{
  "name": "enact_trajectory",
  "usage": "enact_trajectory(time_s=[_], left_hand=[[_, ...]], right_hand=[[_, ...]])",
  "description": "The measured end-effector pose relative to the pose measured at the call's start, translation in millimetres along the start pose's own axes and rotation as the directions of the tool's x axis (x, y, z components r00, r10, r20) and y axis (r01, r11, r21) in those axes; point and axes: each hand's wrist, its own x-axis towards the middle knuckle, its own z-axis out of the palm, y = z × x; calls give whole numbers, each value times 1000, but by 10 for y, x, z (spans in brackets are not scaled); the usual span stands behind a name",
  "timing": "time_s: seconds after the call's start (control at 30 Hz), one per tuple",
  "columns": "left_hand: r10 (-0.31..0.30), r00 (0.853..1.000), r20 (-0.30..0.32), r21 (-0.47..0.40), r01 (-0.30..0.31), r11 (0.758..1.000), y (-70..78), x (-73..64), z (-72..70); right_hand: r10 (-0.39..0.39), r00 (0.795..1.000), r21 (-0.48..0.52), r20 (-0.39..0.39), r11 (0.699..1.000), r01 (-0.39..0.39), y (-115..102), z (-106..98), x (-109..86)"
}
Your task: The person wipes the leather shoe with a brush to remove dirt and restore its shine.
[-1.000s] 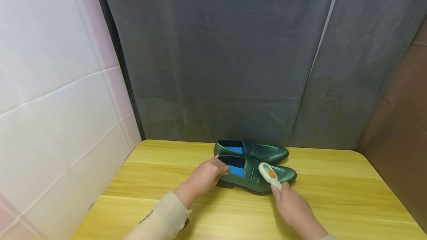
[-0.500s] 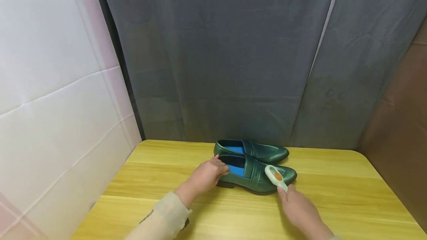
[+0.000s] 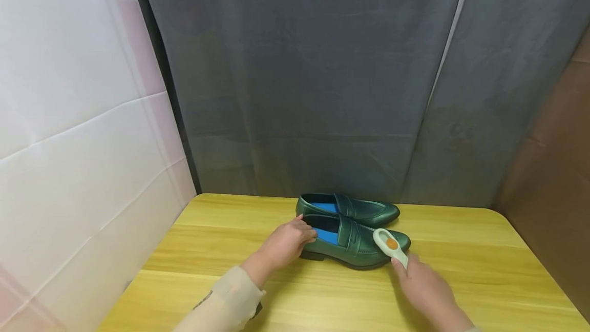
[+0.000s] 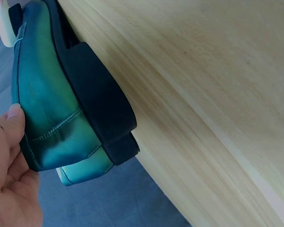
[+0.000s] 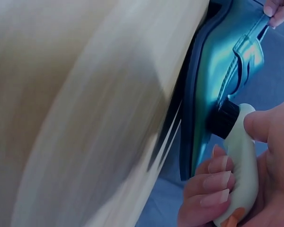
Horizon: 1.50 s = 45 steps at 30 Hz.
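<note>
The nearer shoe (image 3: 352, 256) seems under brushing: the right hand (image 3: 425, 285) grips a brush (image 5: 243, 163) against its toe, the left hand (image 3: 283, 242) pinches its heel rim. Further strokes would need steady bracing.

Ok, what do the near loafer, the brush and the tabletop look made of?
Near loafer: leather or imitation, with metallic green sheen and stitched seams. Brush handle: probably plastic, pale and smooth; dark bristles, fibre unclear. Tabletop: wood or wood-look laminate, slightly glossy, grain visible.
</note>
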Motion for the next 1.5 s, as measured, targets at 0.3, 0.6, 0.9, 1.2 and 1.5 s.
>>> enact_trajectory(time_s=[0.3,0.6,0.9,1.2,1.5], left_hand=[[-11,1000,12,-1,11,1000,3,13,-1],[-19,1000,15,1,19,1000,9,23,7],[-17,1000,10,-15,18,1000,9,46,13],[-28,999,16,-21,28,999,45,46,9],[-12,1000,8,-23,12,1000,49,71,9]], right_hand=[[12,1000,-8,-7,1000,-12,96,-146,17],[38,999,-49,-40,998,-40,181,-260,70],[80,997,-40,-21,996,-81,150,-310,131],[96,995,-42,2,995,-96,61,-277,139],[80,997,-33,-15,996,-81,14,-263,122]])
